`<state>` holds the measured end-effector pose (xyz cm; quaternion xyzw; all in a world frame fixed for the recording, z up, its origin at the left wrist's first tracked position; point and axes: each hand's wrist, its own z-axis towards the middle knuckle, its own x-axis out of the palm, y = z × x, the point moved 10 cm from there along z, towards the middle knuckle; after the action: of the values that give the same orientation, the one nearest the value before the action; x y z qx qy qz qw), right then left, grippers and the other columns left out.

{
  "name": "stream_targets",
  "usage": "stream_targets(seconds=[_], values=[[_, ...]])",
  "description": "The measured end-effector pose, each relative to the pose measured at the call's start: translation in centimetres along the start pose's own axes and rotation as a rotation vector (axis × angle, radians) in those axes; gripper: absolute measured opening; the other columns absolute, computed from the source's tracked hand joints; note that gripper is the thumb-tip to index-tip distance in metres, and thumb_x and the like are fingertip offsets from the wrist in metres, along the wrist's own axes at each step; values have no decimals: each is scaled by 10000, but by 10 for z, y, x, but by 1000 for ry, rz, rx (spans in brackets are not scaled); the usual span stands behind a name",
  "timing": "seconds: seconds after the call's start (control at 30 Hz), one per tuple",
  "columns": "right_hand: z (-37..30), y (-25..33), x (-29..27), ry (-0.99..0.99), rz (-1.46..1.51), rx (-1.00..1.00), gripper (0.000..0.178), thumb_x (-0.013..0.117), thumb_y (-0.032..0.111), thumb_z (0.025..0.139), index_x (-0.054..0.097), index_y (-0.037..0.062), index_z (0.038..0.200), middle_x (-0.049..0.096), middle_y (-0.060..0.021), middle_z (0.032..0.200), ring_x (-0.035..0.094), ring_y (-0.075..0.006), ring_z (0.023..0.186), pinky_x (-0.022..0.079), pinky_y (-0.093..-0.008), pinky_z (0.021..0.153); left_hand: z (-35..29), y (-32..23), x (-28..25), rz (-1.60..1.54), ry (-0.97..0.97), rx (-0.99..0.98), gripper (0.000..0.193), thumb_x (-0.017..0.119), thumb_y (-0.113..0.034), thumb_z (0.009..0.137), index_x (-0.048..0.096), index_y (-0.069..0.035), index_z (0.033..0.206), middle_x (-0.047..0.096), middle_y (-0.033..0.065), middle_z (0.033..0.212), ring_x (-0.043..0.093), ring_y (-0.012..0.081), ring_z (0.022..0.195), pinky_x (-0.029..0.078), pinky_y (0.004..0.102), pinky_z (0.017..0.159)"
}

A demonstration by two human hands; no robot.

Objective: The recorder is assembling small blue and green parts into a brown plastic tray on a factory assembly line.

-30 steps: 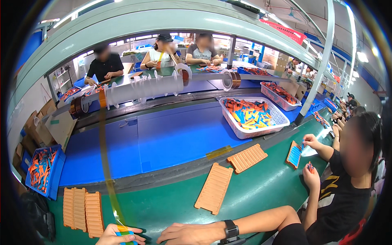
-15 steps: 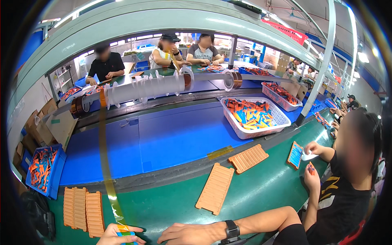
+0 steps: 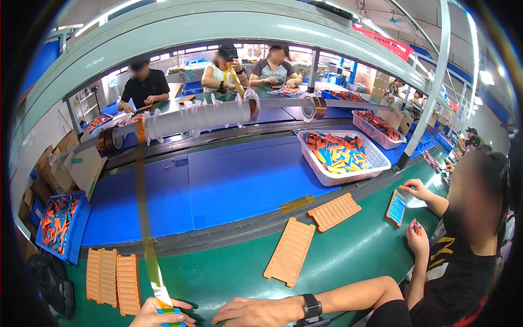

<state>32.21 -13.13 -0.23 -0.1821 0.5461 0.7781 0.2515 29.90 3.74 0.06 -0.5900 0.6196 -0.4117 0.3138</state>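
Observation:
At the lower edge, my left hand (image 3: 155,313) is closed on small blue-and-yellow plastic pieces (image 3: 170,311), partly cut off by the frame. A long yellowish strip of clear tape (image 3: 143,201) hangs from a roll and runs down to the pieces between those fingers. Low over the green table, my right hand (image 3: 255,312) has its fingers stretched leftward, just apart from the left one. A dark watch is on that wrist. No object shows in the right hand; its fingertips are partly below the frame.
Ridged orange trays (image 3: 101,277) lie left, and two more (image 3: 290,252) in the middle. A white basket (image 3: 344,177) and a blue bin (image 3: 80,223) hold orange and blue pieces. Tape rolls hang on a bar (image 3: 282,102). A co-worker (image 3: 460,240) works at the right.
My hands stay nearly in place; the view has shifted slightly. The co-worker at the right has lifted a hand from the tray and now holds an orange piece in it.

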Motion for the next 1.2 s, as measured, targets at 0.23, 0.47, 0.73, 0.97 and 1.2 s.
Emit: stream_targets(seconds=[0.23, 0.47, 0.73, 0.97, 1.2], values=[[2, 16, -11, -25, -165, -69, 235, 522, 187, 1007, 652, 59, 1155, 606, -181, 1306, 561, -360, 1216, 410, -504, 1045, -1, -5, 8, -180, 91, 31, 528, 718, -226, 947, 555, 82, 1344, 743, 182, 969, 741, 271, 877, 607, 394, 828], [4, 18, -14, 5, -39, -27, 267, 530, 190, 992, 649, 36, 1174, 599, -189, 1320, 555, -378, 1226, 402, -511, 1054, 3, 1, 4, -89, 149, 88, 518, 689, -179, 962, 534, 96, 1374, 742, 209, 1028, 746, 318, 925, 611, 439, 841], [5, 20, -15, -29, -116, -92, 255, 513, 200, 1027, 646, 39, 1174, 593, -199, 1309, 548, -383, 1240, 434, -509, 1035, 4, 4, 2, 2, 130, 62, 688, 728, -364, 919, 523, 96, 1388, 734, 201, 1070, 737, 297, 961, 604, 423, 851], [2, 21, -14, -31, -105, -121, 235, 504, 191, 1044, 637, 35, 1159, 595, -201, 1276, 571, -378, 1197, 446, -519, 1013, -1, -6, 9, -40, 164, 93, 729, 698, -444, 927, 524, 94, 1388, 732, 196, 1061, 726, 285, 980, 587, 436, 879], [5, 19, -12, -19, -125, -108, 247, 490, 209, 1051, 639, 42, 1157, 604, -184, 1250, 567, -368, 1200, 441, -514, 1011, 1, -4, 2, 17, 144, 99, 753, 664, -516, 941, 536, 83, 1379, 730, 215, 1049, 727, 300, 967, 583, 449, 875]])
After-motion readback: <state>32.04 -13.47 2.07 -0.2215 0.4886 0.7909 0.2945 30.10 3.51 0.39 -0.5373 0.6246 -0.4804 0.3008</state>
